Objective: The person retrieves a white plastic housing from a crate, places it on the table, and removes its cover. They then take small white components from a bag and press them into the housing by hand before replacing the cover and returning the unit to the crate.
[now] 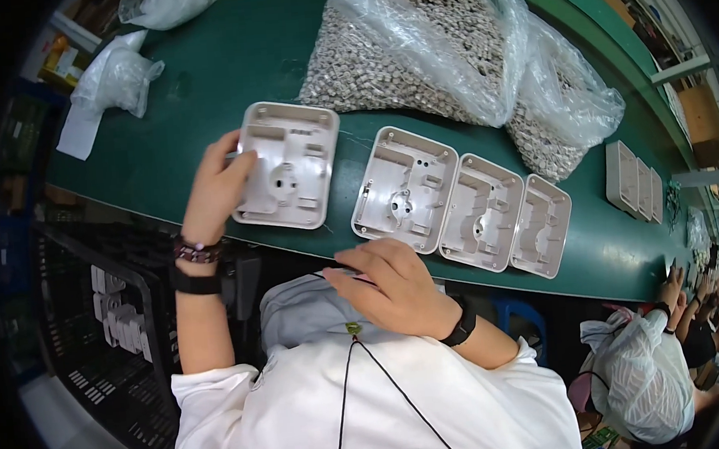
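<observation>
My left hand (217, 188) grips the left side of a pale grey plastic housing (292, 158), a shallow open tray with moulded ribs and holes inside. Its thumb reaches over the rim, while the other fingers are partly hidden. At the table's front edge, my right hand (397, 288) is held with its fingers stretched and a little apart. A thin dark line shows between those fingers; I cannot make out what it is. To the right of the gripped piece, more housings of the same kind stand in a row: a near one (403, 192), a middle one (482, 213) and a far one (541, 227).
Large clear bags of small beige parts (414, 45) lie at the back of the green table (199, 77). White plastic bags (120, 74) are at the far left. A black crate (106, 359) holds white pieces. More housings (623, 177) and a co-worker (645, 371) are at the right.
</observation>
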Available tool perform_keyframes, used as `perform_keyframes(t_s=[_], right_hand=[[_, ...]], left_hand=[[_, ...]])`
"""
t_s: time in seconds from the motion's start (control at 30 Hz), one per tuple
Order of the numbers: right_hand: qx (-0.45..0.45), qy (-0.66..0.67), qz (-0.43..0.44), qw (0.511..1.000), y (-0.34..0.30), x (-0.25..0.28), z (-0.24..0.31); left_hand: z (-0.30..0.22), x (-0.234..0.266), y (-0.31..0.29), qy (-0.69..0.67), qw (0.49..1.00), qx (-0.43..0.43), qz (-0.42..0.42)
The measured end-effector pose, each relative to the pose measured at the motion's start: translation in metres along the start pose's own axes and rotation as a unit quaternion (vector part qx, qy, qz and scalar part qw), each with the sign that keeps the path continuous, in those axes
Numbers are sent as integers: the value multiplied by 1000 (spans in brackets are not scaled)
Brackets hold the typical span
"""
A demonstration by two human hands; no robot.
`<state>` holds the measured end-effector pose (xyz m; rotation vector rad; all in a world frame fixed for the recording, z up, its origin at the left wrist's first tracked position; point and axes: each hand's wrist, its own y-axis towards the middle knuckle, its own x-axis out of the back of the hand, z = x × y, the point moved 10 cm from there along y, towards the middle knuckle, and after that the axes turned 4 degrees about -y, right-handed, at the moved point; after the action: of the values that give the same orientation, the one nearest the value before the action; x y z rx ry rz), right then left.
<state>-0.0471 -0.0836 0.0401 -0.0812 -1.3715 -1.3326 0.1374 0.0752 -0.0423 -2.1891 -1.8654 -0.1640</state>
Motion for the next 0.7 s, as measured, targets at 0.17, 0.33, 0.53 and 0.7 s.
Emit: perform_keyframes(t_s=[0.17, 0.33, 0.53, 0.7], right_hand=[[22, 65, 68, 995, -8, -14, 1], [50, 139, 132, 980, -7, -41, 12], [-19, 112, 127, 985, 25, -79, 12], [15, 101, 207, 973, 31, -113, 38]], left_hand=[[-26, -42, -2, 199, 977, -81, 9], [-83, -30, -34, 340, 917, -208, -28], [-202, 107, -95, 436, 885, -59, -149], [-180, 275, -212, 670, 679, 73, -290]])
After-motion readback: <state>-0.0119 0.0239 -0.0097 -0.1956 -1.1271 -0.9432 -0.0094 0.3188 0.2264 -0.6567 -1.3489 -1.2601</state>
